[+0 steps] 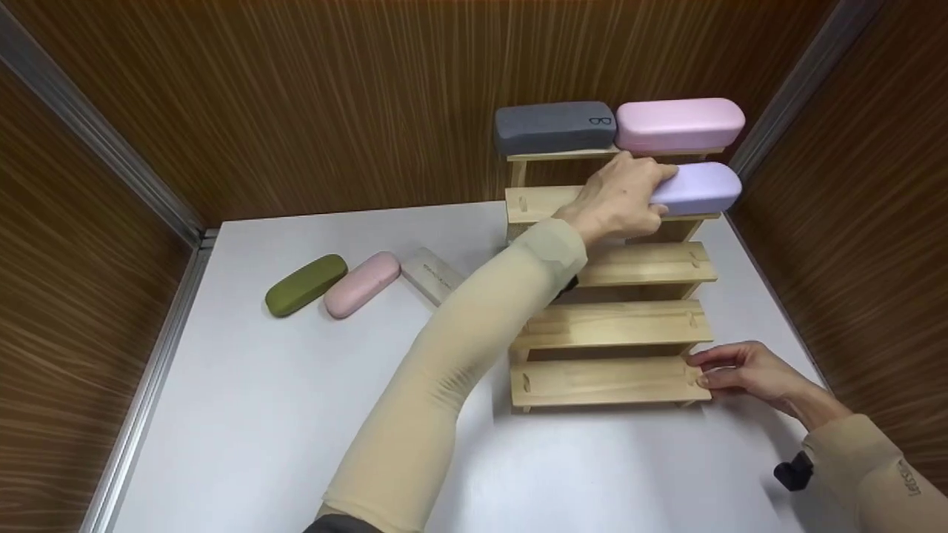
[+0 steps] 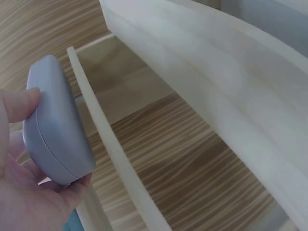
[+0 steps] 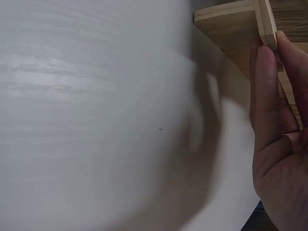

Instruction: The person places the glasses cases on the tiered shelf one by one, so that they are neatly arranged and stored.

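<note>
On the second tier from the top of a wooden stepped rack (image 1: 612, 385), my left hand (image 1: 622, 198) grips the left end of a lavender glasses case (image 1: 700, 188). Seen from the left wrist, the thumb lies on one side of the case (image 2: 57, 120) and the fingers curl under its other side. My right hand (image 1: 763, 376) pinches the right end of the lowest tier between thumb and fingers. The right wrist view shows those fingers (image 3: 267, 91) at the end of the wooden board (image 3: 263, 21).
A dark grey case (image 1: 555, 127) and a pink case (image 1: 680, 124) sit side by side on the top tier. On the white table (image 1: 296, 414) at left lie an olive case (image 1: 306, 286), a pale pink case (image 1: 363, 285) and a flat grey case (image 1: 432, 274). Wood-grain panels (image 1: 333, 104) enclose the table.
</note>
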Demonstrator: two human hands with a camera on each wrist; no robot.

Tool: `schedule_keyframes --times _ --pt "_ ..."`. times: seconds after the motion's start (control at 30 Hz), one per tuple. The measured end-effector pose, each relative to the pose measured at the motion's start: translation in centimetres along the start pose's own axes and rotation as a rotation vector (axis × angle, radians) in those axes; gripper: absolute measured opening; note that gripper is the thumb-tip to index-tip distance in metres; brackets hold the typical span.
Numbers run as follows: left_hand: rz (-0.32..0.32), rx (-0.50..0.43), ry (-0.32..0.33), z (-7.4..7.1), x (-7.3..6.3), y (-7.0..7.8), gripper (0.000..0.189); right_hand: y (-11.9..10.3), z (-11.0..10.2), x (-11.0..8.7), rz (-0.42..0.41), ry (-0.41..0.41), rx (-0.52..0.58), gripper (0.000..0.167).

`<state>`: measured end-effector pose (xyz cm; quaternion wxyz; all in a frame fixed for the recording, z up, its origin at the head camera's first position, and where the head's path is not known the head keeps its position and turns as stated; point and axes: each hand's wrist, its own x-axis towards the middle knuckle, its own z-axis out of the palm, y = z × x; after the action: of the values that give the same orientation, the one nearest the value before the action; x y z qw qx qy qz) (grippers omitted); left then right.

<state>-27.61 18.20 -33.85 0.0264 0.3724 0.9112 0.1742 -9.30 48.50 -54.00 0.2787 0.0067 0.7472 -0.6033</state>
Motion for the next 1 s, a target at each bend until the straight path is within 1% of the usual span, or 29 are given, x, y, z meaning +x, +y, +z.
schedule_keyframes --times 0.17,0.27,0.33,0.4,0.53,0.63,0.87,1.0 --pt "-0.032 -0.012 0.000 0.7 0.4 0.1 0.044 -0.1 0.3 0.1 0.011 -0.001 0.000 0.035" --pt "-0.043 -0.012 0.001 1.1 0.3 -0.2 0.052 -0.2 0.4 0.1 0.019 -0.002 0.003 0.035" --pt "-0.036 -0.010 0.002 1.4 0.2 -0.4 0.058 -0.3 0.4 0.0 0.021 -0.003 0.007 0.036" --pt "-0.015 -0.009 0.008 1.6 0.1 -0.6 0.061 -0.3 0.3 0.0 0.021 -0.007 0.009 0.036" --pt "0.019 -0.015 0.026 1.9 0.1 -0.7 0.058 -0.3 0.2 -0.1 0.022 -0.014 0.014 0.036" --pt "0.023 -0.012 0.037 2.0 0.0 -0.8 0.056 -0.3 0.2 0.0 0.026 -0.016 0.017 0.035" --pt "0.061 0.028 0.090 2.0 -0.4 -1.4 0.050 -0.2 0.2 0.0 0.012 -0.023 0.016 0.036" --pt "0.058 0.021 0.114 2.0 -0.9 -1.8 0.052 -0.2 0.1 -0.2 0.000 -0.023 0.000 0.036"
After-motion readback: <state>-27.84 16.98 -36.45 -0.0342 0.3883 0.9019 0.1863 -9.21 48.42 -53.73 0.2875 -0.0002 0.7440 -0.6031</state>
